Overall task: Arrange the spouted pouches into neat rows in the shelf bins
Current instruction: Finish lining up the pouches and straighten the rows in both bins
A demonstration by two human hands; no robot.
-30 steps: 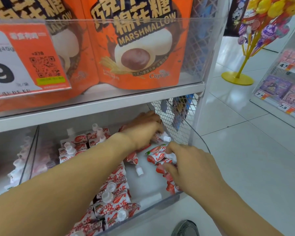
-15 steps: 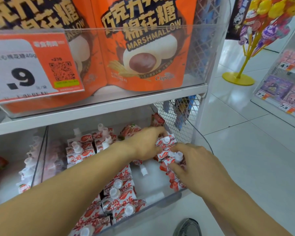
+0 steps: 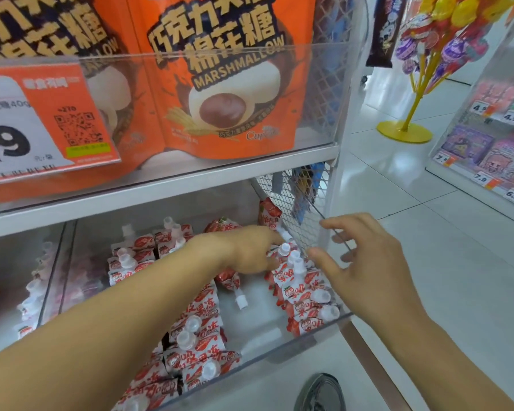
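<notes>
Red-and-white spouted pouches with white caps fill a clear shelf bin (image 3: 315, 339) on the lower shelf. A row of pouches (image 3: 306, 295) runs along the bin's right wall and another row (image 3: 196, 336) down the middle. My left hand (image 3: 250, 250) reaches deep into the bin and holds the back pouches of the right row near their caps (image 3: 285, 249). My right hand (image 3: 365, 262) hovers above the right row with fingers spread, gripping nothing. One pouch (image 3: 269, 215) stands upright against the mesh wall at the back. A single pouch (image 3: 230, 280) lies loose between the rows.
Orange marshmallow bags (image 3: 229, 84) sit in the bin above, behind an orange price tag (image 3: 42, 120). A white mesh panel (image 3: 297, 209) closes the shelf's right side. A yellow lollipop stand (image 3: 404, 132) and another shelf (image 3: 487, 155) stand across the tiled aisle. My shoe (image 3: 321, 393) is below.
My right hand has let go of the right-row pouches and lifted up with fingers spread. My left hand stays at the back of that row. The camera moved closer.
</notes>
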